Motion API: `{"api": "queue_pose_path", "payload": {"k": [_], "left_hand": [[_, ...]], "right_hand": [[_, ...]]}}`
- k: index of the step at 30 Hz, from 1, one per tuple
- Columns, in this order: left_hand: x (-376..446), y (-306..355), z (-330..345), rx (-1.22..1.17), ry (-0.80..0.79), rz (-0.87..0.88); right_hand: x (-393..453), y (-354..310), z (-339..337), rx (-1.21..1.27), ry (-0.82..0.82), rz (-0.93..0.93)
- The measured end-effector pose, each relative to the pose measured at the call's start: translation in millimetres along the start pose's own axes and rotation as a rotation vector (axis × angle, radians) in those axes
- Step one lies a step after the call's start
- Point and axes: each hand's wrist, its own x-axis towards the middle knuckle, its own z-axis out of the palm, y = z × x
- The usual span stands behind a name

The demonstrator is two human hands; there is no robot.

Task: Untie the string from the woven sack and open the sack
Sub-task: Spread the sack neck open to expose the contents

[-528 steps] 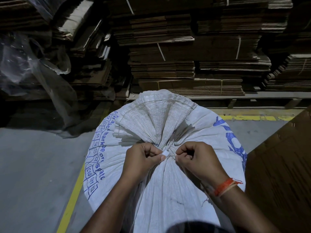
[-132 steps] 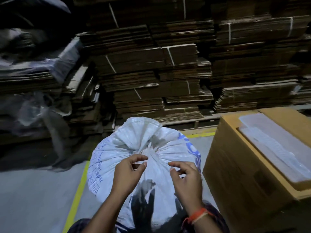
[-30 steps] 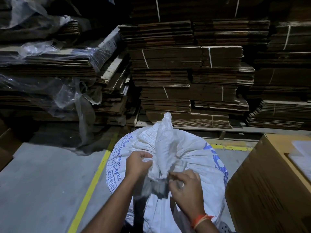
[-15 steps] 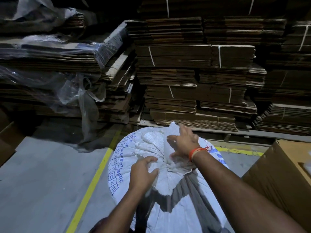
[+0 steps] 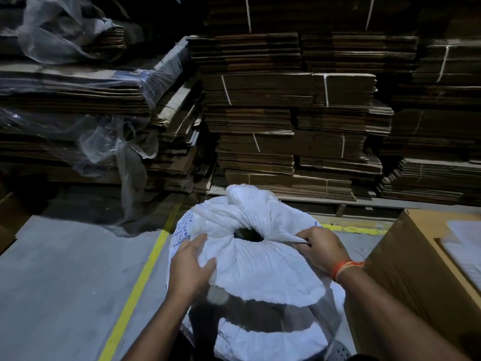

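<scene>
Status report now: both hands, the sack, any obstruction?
Left hand flat on woven sack. Right hand pinches its mouth cloth. Small gap open, no string seen. Nothing blocking.

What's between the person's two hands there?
In the head view, the sack has its puckered mouth between the left hand and right hand, with a small dark opening at its middle.

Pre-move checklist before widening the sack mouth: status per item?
1. String off the neck: ok, none seen round the woven sack.
2. Mouth fully open: not ok, only a small dark opening among the gathers.
3. Right hand grip: ok, it pinches the rim fabric.
4. Left hand grip: cannot tell; it lies on the fabric, fingers nearly straight.
5. Room to the right: probably tight, cardboard box right beside the sack.
6. Contents: cannot tell, too dark inside.
</scene>
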Motion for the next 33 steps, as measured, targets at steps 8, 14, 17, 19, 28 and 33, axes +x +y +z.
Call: {"api": "queue_pose_path", "payload": {"k": [8,14,17,19,28,33], "left_hand": [[-1,15,-48,0.025,0.056,-0.01],[22,-3,-53,0.115,-0.009,-0.08],[34,-16,-41,0.226,-0.051,-0.085],[40,-21,-32,0.316,-0.075,-0.103],[41,32,-6,0.354,0.148,0.1],[60,27,29,0.422,-0.107,-0.015]], "right_hand": [[-75,-24,-2,-0.093,-0.069,0.098],[-112,-42,28,-0.043,-0.135,0.136],[-112,-50,44,-0.037,-0.161,0.149],[-108,-55,49,-0.05,-0.173,0.132],[-41,-36,17,0.227,0.35,-0.037],[29,-6,17,0.157,0.226,0.044]]}}
